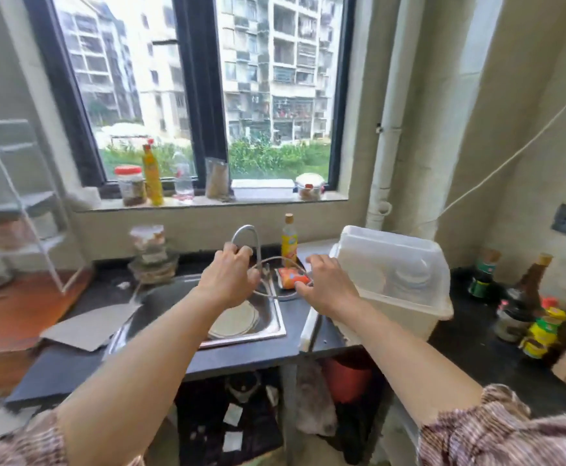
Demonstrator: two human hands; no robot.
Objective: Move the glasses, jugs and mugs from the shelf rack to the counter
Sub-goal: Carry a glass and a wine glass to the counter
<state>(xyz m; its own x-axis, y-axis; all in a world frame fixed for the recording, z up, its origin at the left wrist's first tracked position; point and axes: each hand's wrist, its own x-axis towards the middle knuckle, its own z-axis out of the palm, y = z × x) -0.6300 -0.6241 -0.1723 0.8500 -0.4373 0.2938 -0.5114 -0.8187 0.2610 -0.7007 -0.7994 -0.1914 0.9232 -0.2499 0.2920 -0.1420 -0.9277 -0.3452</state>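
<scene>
A clear glass vessel, visible mainly as a thin oval rim, hangs over the right edge of the sink and the dark counter. My left hand grips its left side and my right hand grips its right side. An orange packet shows through the glass. The white wire shelf rack stands at the far left, blurred; what sits on its shelves cannot be made out.
The steel sink holds a plate, with the curved tap behind my left hand. A lidded translucent plastic box stands to the right, with sauce bottles beyond it. Stacked glass containers and cardboard lie to the left.
</scene>
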